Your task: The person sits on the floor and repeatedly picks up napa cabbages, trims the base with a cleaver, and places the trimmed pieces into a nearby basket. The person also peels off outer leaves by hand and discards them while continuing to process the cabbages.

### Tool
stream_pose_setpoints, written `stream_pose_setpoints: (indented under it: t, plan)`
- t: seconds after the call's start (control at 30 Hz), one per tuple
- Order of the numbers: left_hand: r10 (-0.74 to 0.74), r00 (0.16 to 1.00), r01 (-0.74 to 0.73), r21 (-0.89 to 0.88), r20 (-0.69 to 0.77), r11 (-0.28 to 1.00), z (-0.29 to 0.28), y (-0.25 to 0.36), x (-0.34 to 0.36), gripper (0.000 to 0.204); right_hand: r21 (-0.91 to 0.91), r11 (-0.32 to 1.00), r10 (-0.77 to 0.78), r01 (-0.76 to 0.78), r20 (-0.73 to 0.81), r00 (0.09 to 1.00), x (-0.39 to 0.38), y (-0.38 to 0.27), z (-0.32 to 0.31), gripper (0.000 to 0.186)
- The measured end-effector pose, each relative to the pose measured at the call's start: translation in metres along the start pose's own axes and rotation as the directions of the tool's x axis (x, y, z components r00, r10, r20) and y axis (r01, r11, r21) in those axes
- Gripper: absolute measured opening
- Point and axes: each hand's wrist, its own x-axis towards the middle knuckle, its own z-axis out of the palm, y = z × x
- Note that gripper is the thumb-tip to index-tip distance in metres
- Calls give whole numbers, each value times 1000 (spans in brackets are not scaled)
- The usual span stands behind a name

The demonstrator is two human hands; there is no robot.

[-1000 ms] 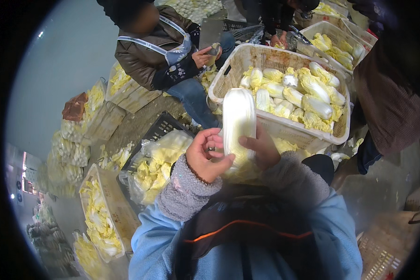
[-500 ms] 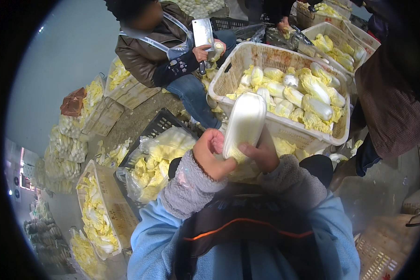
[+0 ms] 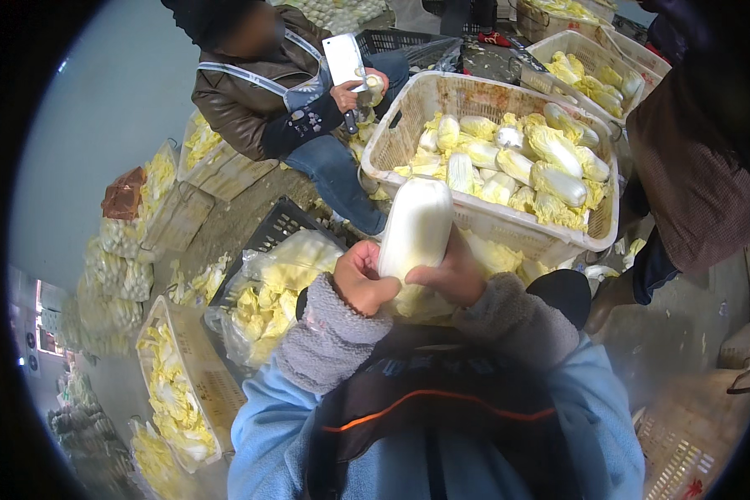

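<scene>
A pale napa cabbage is held upright in front of me, its white base uppermost and its yellowish leaf end low between my hands. My left hand grips its left side with curled fingers. My right hand clasps the other side, the thumb lying across the front; its fingers are hidden behind the cabbage. Just beyond stands a big cream plastic crate with several napa cabbages inside. By my left wrist lies a clear plastic bag of yellow leaves, in a black crate.
Across from me a seated person holds a cleaver and a cabbage. Another person's brown apron is close at the right. A crate of leaves stands at the left, bagged cabbages are stacked behind it, and another crate is at lower right.
My hands have come slightly lower and left in view with the cabbage, and my left fingers sit closer against it. The whole view has shifted a little.
</scene>
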Motion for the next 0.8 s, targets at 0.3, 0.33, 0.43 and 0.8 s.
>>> stream_pose_setpoints:
  t: [0.3, 0.33, 0.43, 0.8]
  plan:
    - [-217, 919, 319, -298, 330, 900, -8, 29, 6, 53, 165, 978, 101, -126, 157, 982, 4, 0, -14, 66]
    - [-201, 896, 348, -348, 396, 870, -19, 41, 12, 57, 204, 958, 160, -199, 194, 968, 2, -2, -19, 65]
    - [-132, 778, 450, -398, 614, 799, -47, 53, 22, 68, 318, 903, 223, -287, 224, 949, -3, -6, -34, 60]
    - [-34, 897, 308, -569, 440, 763, -74, -36, 59, 24, 681, 502, 51, -532, 591, 805, -42, 22, -96, 75]
